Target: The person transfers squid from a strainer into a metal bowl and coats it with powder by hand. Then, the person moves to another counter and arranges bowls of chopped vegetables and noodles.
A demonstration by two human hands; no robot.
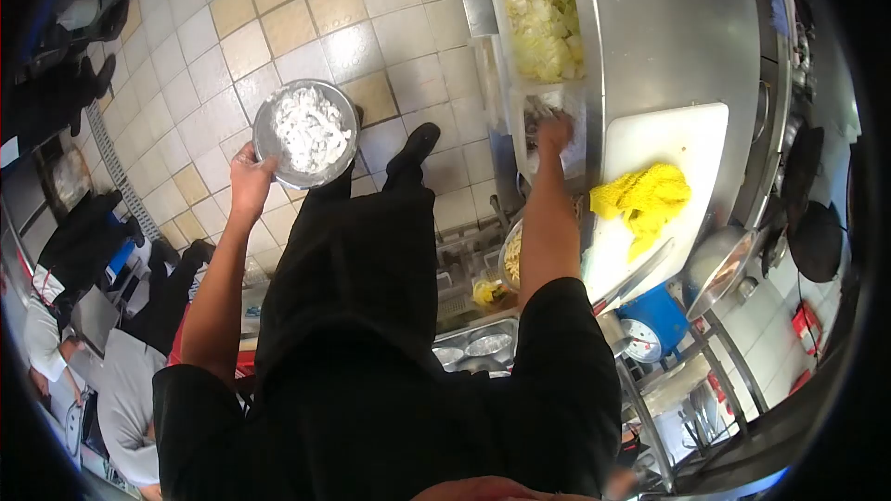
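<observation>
My left hand point(251, 179) grips the rim of a round metal bowl point(263, 150), its thumb over the edge. Inside the bowl lie pieces coated in white point(313, 130), floury or creamy; what they are underneath I cannot make out. The bowl is held out over the tiled floor. My right hand point(555, 133) reaches down into a container point(573, 150) in the open drawer, where some dark, greyish contents show beside it. Its fingers are mostly hidden there. Chopped pale-green cabbage point(540, 14) fills the neighbouring container in the same drawer.
On the steel counter point(668, 28) lie a white cutting board point(701, 134), a yellow cloth point(645, 199) and a knife point(640, 274). A blue scale point(652, 320) stands past the board. A bowl of noodle-like strips point(512, 255) sits under my right forearm. Other people point(130, 399) stand at left.
</observation>
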